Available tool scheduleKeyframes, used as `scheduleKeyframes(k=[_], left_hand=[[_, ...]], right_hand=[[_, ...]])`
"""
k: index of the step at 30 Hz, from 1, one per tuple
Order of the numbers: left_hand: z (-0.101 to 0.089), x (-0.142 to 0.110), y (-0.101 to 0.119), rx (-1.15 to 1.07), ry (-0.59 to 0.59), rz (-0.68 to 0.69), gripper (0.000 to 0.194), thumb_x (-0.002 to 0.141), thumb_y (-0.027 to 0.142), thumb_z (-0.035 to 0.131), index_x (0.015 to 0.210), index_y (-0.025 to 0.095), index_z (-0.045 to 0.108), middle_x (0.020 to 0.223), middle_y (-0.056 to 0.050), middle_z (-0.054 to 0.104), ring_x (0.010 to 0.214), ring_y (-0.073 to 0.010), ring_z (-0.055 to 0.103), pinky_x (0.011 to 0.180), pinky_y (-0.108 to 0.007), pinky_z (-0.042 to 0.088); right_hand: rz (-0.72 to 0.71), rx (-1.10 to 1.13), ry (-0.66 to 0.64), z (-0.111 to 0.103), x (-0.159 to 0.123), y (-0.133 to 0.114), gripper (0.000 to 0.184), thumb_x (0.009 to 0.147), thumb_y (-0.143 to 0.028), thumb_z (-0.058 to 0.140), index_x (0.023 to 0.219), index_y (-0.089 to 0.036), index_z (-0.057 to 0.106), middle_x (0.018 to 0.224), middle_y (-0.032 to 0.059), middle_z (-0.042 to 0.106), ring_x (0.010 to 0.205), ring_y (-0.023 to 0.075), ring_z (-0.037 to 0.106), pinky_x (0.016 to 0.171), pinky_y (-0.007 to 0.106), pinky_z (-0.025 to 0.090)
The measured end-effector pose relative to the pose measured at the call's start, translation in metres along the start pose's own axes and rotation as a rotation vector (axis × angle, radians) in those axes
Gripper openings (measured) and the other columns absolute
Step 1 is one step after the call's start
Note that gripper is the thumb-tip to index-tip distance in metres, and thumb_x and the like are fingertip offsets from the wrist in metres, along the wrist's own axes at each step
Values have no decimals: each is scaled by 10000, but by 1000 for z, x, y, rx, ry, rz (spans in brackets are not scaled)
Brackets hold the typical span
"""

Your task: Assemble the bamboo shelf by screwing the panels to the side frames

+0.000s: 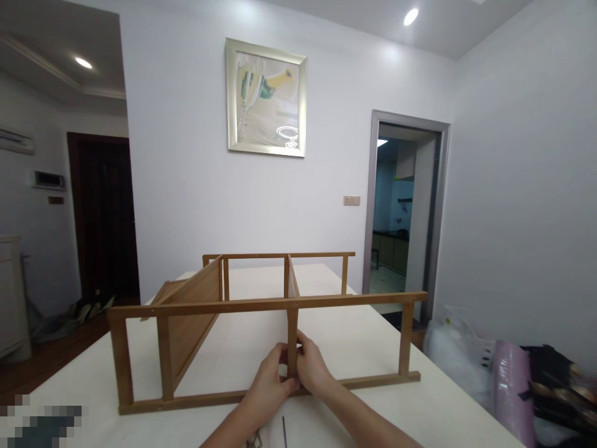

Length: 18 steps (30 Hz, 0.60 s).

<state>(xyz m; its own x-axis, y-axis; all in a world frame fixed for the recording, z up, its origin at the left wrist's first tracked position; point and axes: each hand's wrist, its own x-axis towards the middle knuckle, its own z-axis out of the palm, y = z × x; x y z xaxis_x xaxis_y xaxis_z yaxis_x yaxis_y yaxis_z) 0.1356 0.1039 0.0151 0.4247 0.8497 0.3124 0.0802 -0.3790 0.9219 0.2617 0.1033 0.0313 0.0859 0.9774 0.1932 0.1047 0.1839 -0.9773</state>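
A wooden shelf frame (224, 306) lies on its side on the white table (237, 348), with two side ladders joined by panels. Its near side has a middle crossbar (292, 333), and both my hands are closed around the lower part of it. From the left, my left hand (269, 381) pinches it with thumb and fingers. My right hand (313, 368) presses from the right, its fingertips partly hidden behind the wood. One slatless wooden shelf panel (193, 317) spans the frame at left; a second panel (293, 277) meets the middle crossbars.
Behind the left panel, another wooden piece (165, 291) leans on the table. Close to me lie a thin dark rod (283, 429) and small metal parts (254, 440). Plastic-wrapped bundles (510, 386) stand right of the table. A doorway (396, 211) opens at the back right.
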Motion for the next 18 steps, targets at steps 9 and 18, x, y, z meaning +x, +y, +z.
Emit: scheduleKeyframes(k=[9, 18], left_hand=[[0, 0, 6, -69, -6, -40, 411, 655, 135, 664, 1053, 163, 566, 1146, -122, 648, 984, -235, 620, 710, -305, 544], [0, 0, 9, -109, -1, -32, 406, 643, 126, 677, 1035, 156, 574, 1132, -143, 653, 1097, -278, 590, 757, -333, 559]], right_hand=[[-226, -219, 164, -5, -13, -7, 407, 758, -133, 426, 1109, -151, 632, 1103, 117, 677, 987, 224, 650, 852, 334, 530], [-237, -231, 180, -2, -15, -2, 180, 778, -101, 402, 851, -208, 527, 838, 50, 650, 783, 191, 633, 697, 290, 523]])
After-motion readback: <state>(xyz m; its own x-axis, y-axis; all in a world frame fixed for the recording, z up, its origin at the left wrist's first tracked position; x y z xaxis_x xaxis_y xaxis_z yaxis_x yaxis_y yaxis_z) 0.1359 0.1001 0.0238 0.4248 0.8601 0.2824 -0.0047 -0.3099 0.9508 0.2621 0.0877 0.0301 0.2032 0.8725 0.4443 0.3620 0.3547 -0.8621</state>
